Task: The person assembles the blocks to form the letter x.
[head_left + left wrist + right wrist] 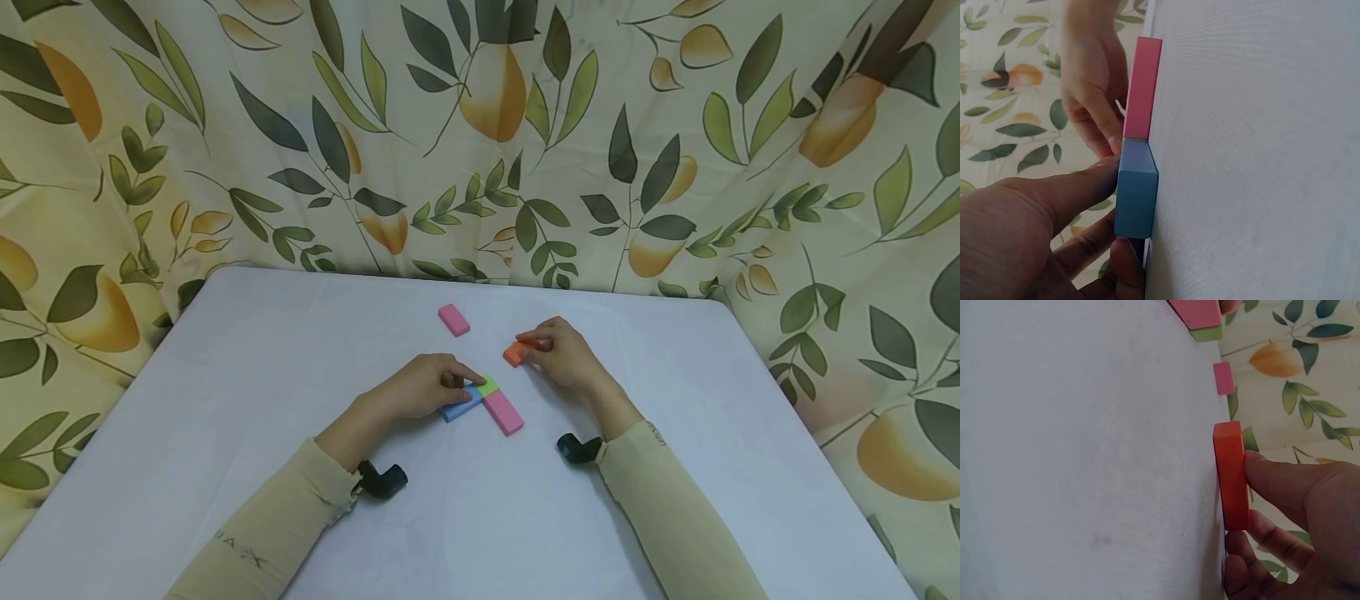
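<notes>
On the white table, my left hand [416, 388] holds a blue block [461, 408] with thumb and fingers, its index fingertip at a small green block [489, 386]. A pink block [504, 413] runs off from the green one, so the three meet in a bent shape. Further to the right, my right hand [564, 357] grips an orange block [1232, 478], thumb on one face and fingers at its end. The orange block lies low, close over the tabletop, apart from the others. Part of the blue block is hidden behind the left hand in the head view.
A second pink block [453, 320] lies alone toward the table's far edge. The white-covered table [225, 375] ends at a leaf-and-fruit patterned curtain [495, 167]. Black wrist cameras [384, 482] stick out beside both sleeves, low over the table.
</notes>
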A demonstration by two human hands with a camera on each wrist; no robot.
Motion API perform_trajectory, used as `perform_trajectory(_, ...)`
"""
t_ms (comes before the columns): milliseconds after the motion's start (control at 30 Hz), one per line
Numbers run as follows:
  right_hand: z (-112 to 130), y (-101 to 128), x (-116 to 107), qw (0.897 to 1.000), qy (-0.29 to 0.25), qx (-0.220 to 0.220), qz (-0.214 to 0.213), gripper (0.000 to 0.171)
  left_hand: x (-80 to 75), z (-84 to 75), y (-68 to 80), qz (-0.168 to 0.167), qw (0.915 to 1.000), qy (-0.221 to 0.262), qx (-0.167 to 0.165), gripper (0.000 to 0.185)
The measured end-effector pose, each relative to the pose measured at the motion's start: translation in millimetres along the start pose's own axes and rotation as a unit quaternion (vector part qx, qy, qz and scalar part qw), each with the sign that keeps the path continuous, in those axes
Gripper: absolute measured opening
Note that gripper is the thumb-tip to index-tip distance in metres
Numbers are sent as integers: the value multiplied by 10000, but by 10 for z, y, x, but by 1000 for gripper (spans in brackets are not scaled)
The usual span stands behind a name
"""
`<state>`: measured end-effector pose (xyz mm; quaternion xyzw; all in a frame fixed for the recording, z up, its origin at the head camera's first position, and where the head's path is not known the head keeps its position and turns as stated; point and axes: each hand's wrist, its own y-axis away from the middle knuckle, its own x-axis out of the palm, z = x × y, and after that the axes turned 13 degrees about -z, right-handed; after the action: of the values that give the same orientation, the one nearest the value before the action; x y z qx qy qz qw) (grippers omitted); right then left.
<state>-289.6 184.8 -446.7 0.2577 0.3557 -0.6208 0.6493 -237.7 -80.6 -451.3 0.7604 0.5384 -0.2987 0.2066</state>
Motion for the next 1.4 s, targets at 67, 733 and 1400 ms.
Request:
perform_trajectory(67,-1,6,3,10000,-24,-33,17,29,0,4,-2,3,10000,-1,6,27)
perform_trajectory(733,19,57,19,9998,-165,38,59,29,14,25,-26,-9,9999,39,119,28)
perform_trajectory(1400,-19,118,19,9995,-299,-19,8,26,16,41,-32,-15,10000,-71,49,26)
